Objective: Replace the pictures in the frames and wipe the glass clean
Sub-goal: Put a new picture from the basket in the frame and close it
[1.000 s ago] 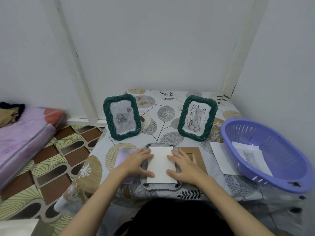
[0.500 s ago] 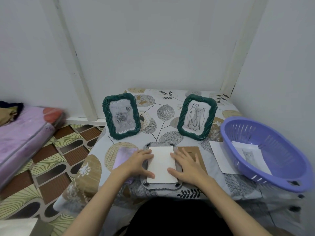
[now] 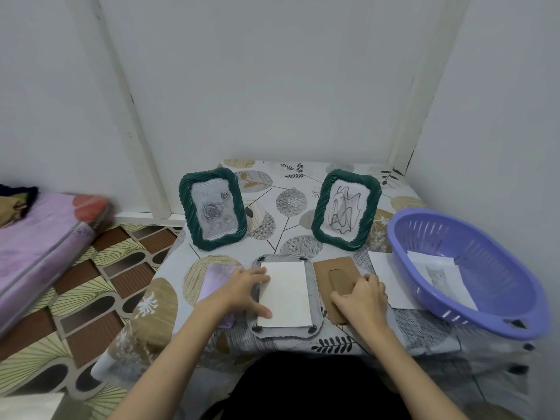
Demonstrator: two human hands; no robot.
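While left hand [image 3: 242,291] rests flat, fingers spread, on white picture sheet [image 3: 285,294] in face-down grey frame [image 3: 312,283] at table's near edge, right hand [image 3: 362,295] curls round brown backing board [image 3: 335,280] just right. Green frames behind: rose print [image 3: 212,209], scribble drawing [image 3: 345,209]. Purple basket [image 3: 466,268] far right. No legible writing.

A single head-worn wide-angle camera looks forward and down from close above the near edge of the tabletop [image 3: 306,189], with both forearms reaching up into the picture from the bottom. It faces a white wall corner [image 3: 272,86] behind the tabletop. The wide lens bends straight edges and takes in the patterned floor [image 3: 91,298] and a bed [image 3: 39,237] at the left, and a purple basket [image 3: 497,316] at the right.
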